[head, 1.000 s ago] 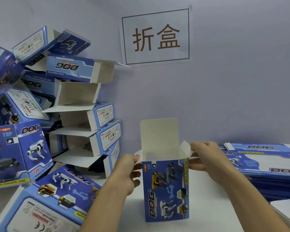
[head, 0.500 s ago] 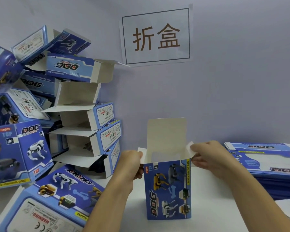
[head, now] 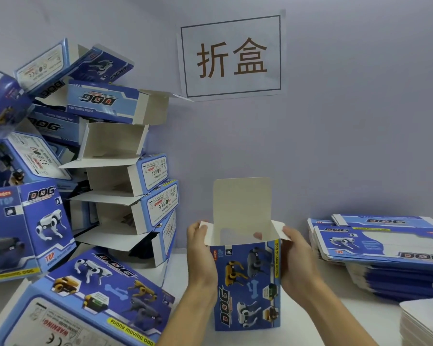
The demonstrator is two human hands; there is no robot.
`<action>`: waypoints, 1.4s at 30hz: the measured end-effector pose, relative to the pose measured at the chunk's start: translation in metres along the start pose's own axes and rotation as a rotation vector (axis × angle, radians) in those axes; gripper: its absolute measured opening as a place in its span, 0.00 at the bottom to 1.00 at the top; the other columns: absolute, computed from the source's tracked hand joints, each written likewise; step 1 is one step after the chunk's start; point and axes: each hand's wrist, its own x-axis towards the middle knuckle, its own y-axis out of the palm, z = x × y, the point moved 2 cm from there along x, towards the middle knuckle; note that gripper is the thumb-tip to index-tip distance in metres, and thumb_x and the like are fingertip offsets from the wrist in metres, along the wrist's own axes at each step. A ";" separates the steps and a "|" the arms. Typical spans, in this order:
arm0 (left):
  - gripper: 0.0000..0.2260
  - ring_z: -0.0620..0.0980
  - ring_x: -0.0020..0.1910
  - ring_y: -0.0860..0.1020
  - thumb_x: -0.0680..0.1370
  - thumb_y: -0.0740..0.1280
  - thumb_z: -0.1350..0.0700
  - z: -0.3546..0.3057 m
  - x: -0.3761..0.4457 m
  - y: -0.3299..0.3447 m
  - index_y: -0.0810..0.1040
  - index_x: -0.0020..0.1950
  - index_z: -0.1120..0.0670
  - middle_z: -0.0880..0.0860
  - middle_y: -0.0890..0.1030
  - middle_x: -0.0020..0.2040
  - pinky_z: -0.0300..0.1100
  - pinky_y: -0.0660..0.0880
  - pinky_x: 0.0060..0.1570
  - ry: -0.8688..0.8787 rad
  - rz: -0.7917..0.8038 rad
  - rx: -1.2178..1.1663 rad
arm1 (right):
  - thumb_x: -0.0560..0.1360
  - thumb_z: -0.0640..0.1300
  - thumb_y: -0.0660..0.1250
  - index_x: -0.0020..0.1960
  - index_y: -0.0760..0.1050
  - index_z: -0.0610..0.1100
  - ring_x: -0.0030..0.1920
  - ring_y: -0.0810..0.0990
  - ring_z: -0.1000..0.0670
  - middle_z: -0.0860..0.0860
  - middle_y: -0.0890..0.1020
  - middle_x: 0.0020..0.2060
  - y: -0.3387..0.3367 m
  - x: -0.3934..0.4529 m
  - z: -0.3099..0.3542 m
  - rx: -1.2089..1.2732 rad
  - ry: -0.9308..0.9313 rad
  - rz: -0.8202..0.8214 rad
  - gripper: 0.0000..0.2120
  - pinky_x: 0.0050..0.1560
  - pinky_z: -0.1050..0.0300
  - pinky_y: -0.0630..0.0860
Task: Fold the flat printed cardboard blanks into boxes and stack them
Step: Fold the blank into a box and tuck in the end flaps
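A blue printed dog box [head: 248, 285] stands upright on the white table [head: 335, 318], its top open and its white lid flap sticking straight up. My left hand [head: 201, 250] holds the box's left side, thumb on the left side flap. My right hand [head: 298, 260] holds the right side, fingers on the right side flap. A stack of flat blanks [head: 380, 250] lies at the right. Several folded boxes [head: 120, 171] are piled at the left against the wall.
A paper sign [head: 231, 56] with two characters hangs on the wall. Large folded boxes [head: 90, 295] lie at the front left. White-side-up blanks [head: 425, 323] sit at the lower right corner.
The box has shifted slightly to the right and closer. Both hands slid down from the top flaps onto the box's sides, spreading the side flaps outward.
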 end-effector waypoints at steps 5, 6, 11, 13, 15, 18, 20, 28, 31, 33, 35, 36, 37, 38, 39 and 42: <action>0.14 0.58 0.61 0.79 0.83 0.57 0.42 0.005 0.001 0.000 0.78 0.59 0.45 0.56 0.81 0.59 0.58 0.75 0.64 0.075 -0.010 -0.134 | 0.82 0.57 0.50 0.55 0.84 0.39 0.54 0.84 0.36 0.37 0.84 0.54 0.000 0.003 -0.007 0.109 0.021 0.129 0.29 0.60 0.38 0.76; 0.14 0.57 0.62 0.78 0.83 0.57 0.42 0.006 0.001 0.000 0.78 0.60 0.44 0.55 0.81 0.60 0.58 0.74 0.65 0.077 -0.011 -0.141 | 0.82 0.57 0.50 0.54 0.84 0.40 0.54 0.84 0.36 0.37 0.84 0.54 0.002 0.002 -0.007 0.118 0.025 0.156 0.29 0.59 0.39 0.77; 0.19 0.51 0.51 0.85 0.72 0.63 0.34 0.009 0.002 -0.006 0.78 0.58 0.41 0.50 0.87 0.50 0.45 0.82 0.45 -0.003 0.071 -0.187 | 0.78 0.66 0.50 0.68 0.74 0.42 0.62 0.79 0.36 0.38 0.81 0.61 0.000 0.001 -0.007 0.185 -0.004 0.278 0.34 0.66 0.37 0.71; 0.28 0.53 0.50 0.85 0.67 0.64 0.32 0.010 0.002 -0.010 0.77 0.62 0.44 0.53 0.86 0.51 0.47 0.83 0.43 -0.026 0.136 -0.154 | 0.76 0.66 0.52 0.70 0.72 0.45 0.65 0.77 0.36 0.38 0.78 0.65 -0.002 -0.002 -0.007 0.183 -0.023 0.353 0.33 0.65 0.37 0.72; 0.37 0.59 0.60 0.81 0.65 0.66 0.28 0.010 0.002 -0.011 0.74 0.69 0.47 0.56 0.83 0.61 0.57 0.79 0.59 -0.025 0.151 -0.095 | 0.77 0.63 0.58 0.71 0.71 0.46 0.65 0.78 0.37 0.39 0.78 0.65 -0.005 -0.004 -0.009 0.101 -0.043 0.402 0.30 0.62 0.38 0.74; 0.48 0.58 0.65 0.77 0.57 0.68 0.21 0.011 0.000 -0.006 0.73 0.70 0.48 0.55 0.80 0.64 0.60 0.71 0.68 0.070 0.204 0.083 | 0.64 0.64 0.75 0.69 0.68 0.46 0.60 0.81 0.40 0.43 0.82 0.60 -0.004 -0.005 -0.011 -0.198 -0.109 0.417 0.39 0.57 0.43 0.79; 0.45 0.55 0.57 0.82 0.54 0.69 0.20 0.012 0.000 -0.004 0.75 0.62 0.46 0.52 0.85 0.56 0.55 0.78 0.60 0.119 0.209 0.144 | 0.60 0.57 0.78 0.68 0.67 0.44 0.57 0.83 0.39 0.43 0.83 0.57 -0.003 -0.006 -0.012 -0.321 -0.130 0.428 0.42 0.55 0.44 0.81; 0.40 0.51 0.46 0.86 0.61 0.77 0.34 0.014 0.006 -0.006 0.74 0.64 0.55 0.53 0.86 0.50 0.42 0.83 0.41 0.151 0.332 0.230 | 0.68 0.49 0.75 0.67 0.68 0.43 0.53 0.84 0.36 0.41 0.84 0.56 -0.006 0.000 -0.018 -0.295 -0.138 0.349 0.32 0.55 0.39 0.80; 0.41 0.56 0.42 0.86 0.59 0.79 0.34 0.018 0.003 -0.006 0.73 0.62 0.56 0.54 0.86 0.46 0.45 0.82 0.36 0.170 0.432 0.260 | 0.67 0.49 0.77 0.67 0.68 0.43 0.53 0.84 0.36 0.39 0.83 0.56 -0.010 0.000 -0.014 -0.226 -0.119 0.358 0.34 0.48 0.45 0.82; 0.40 0.58 0.39 0.86 0.58 0.80 0.34 0.022 0.000 -0.005 0.72 0.60 0.54 0.56 0.85 0.44 0.47 0.82 0.32 0.195 0.386 0.233 | 0.63 0.51 0.81 0.66 0.69 0.41 0.53 0.83 0.34 0.38 0.83 0.56 -0.010 -0.002 -0.011 -0.195 -0.093 0.406 0.38 0.46 0.47 0.82; 0.35 0.58 0.36 0.85 0.60 0.78 0.36 0.024 -0.002 -0.006 0.71 0.58 0.52 0.56 0.85 0.43 0.46 0.81 0.29 0.253 0.265 0.199 | 0.65 0.51 0.80 0.66 0.71 0.41 0.54 0.83 0.34 0.37 0.82 0.57 -0.005 -0.004 -0.012 -0.191 -0.072 0.466 0.35 0.47 0.47 0.82; 0.32 0.56 0.36 0.85 0.60 0.77 0.36 0.023 -0.002 -0.006 0.72 0.57 0.49 0.54 0.85 0.43 0.47 0.81 0.30 0.287 0.209 0.192 | 0.66 0.51 0.79 0.65 0.72 0.41 0.54 0.83 0.34 0.37 0.82 0.57 -0.001 -0.006 -0.013 -0.197 -0.071 0.488 0.32 0.47 0.48 0.82; 0.30 0.54 0.38 0.86 0.60 0.77 0.34 0.023 -0.001 -0.008 0.72 0.55 0.44 0.51 0.85 0.44 0.47 0.82 0.33 0.325 0.162 0.195 | 0.68 0.51 0.78 0.64 0.73 0.42 0.54 0.83 0.34 0.37 0.82 0.56 0.003 -0.007 -0.014 -0.208 -0.078 0.494 0.29 0.47 0.48 0.82; 0.28 0.50 0.40 0.86 0.59 0.76 0.33 0.021 0.001 -0.010 0.72 0.54 0.40 0.47 0.86 0.45 0.46 0.83 0.36 0.362 0.126 0.208 | 0.69 0.52 0.78 0.62 0.74 0.43 0.53 0.83 0.34 0.37 0.83 0.56 0.007 -0.008 -0.016 -0.216 -0.088 0.487 0.26 0.47 0.49 0.82; 0.27 0.47 0.42 0.86 0.59 0.76 0.31 0.020 0.002 -0.011 0.71 0.52 0.36 0.43 0.85 0.46 0.45 0.83 0.38 0.391 0.098 0.222 | 0.69 0.52 0.77 0.61 0.75 0.44 0.53 0.84 0.35 0.38 0.83 0.55 0.010 -0.009 -0.016 -0.220 -0.097 0.473 0.25 0.46 0.49 0.82; 0.27 0.45 0.44 0.85 0.61 0.75 0.32 0.015 0.004 -0.012 0.73 0.54 0.40 0.42 0.85 0.47 0.49 0.83 0.42 0.401 0.067 0.263 | 0.69 0.53 0.78 0.61 0.74 0.44 0.51 0.85 0.37 0.40 0.85 0.53 0.014 -0.008 -0.015 -0.237 -0.128 0.412 0.26 0.43 0.52 0.83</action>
